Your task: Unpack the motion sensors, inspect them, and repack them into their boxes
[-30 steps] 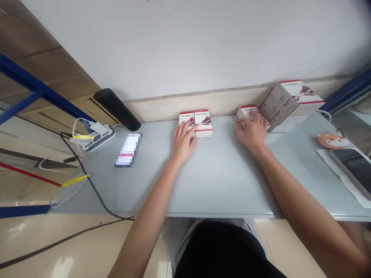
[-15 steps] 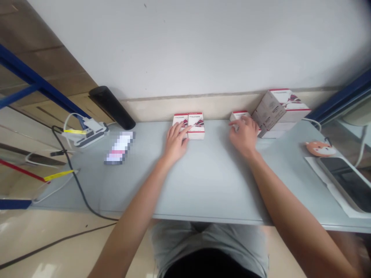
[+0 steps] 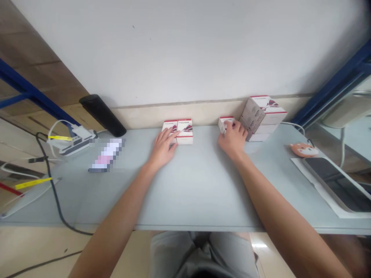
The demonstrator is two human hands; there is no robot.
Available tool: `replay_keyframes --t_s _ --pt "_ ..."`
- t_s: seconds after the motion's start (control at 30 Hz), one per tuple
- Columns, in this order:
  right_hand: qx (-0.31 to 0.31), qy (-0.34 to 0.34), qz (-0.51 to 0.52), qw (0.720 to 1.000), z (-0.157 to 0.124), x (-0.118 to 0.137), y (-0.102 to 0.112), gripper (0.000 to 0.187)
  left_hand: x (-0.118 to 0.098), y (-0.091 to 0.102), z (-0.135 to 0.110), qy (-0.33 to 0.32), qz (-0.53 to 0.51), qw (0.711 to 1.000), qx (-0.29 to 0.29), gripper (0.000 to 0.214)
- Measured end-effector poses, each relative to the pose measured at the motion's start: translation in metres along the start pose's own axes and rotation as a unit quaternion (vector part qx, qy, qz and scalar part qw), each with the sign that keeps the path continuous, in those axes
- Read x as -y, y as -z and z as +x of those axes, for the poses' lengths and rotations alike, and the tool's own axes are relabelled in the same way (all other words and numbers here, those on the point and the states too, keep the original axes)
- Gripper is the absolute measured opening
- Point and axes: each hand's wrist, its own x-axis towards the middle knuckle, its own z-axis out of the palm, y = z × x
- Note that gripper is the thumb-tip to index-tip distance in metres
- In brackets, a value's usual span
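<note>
Two small white boxes with red edges stand side by side against the wall: a left box (image 3: 169, 124) and a right box (image 3: 185, 130). My left hand (image 3: 162, 148) rests on them with its fingers stretched out across their tops and the thumb beside the front. Farther right, a third small white box (image 3: 223, 122) lies mostly hidden beneath my right hand (image 3: 233, 139). The right fingers bend over that box, with the thumb side at its left. Beside this hand rises a stack of similar boxes (image 3: 262, 116), apparently touching or very close to it.
On the grey table (image 3: 185, 185), a phone with a blurred screen (image 3: 107, 155), a power strip (image 3: 78, 143) and a black cylinder (image 3: 102, 115) are at left. A dark-screened device (image 3: 337, 181) and an orange animal-faced item (image 3: 304, 150) lie at right. Cables cross the left edge.
The view has shifted, so the table things appear farther left. My right fingers have curled down around the small box. My left hand stays on the two boxes.
</note>
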Motion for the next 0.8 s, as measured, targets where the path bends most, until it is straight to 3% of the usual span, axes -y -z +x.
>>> replay_keyframes --t_s 0.23,0.5,0.67,0.8 --pt "0.001 0.008 -0.026 1.0 -0.004 0.006 0.0 0.049 0.002 -0.005 0.002 -0.001 0.002 0.999 -0.036 0.048" --pt "0.016 0.082 -0.023 0.996 -0.007 -0.009 0.004 0.052 -0.001 -0.006 0.01 -0.011 0.005 0.998 -0.057 0.044" --pt "-0.002 0.092 0.066 0.994 -0.008 -0.018 0.007 0.051 -0.003 -0.005 0.005 -0.023 0.019 0.998 -0.06 0.047" --pt "-0.002 0.042 0.202 0.979 -0.005 -0.021 0.017 0.044 -0.019 -0.001 0.002 -0.028 -0.002 0.991 -0.134 0.041"
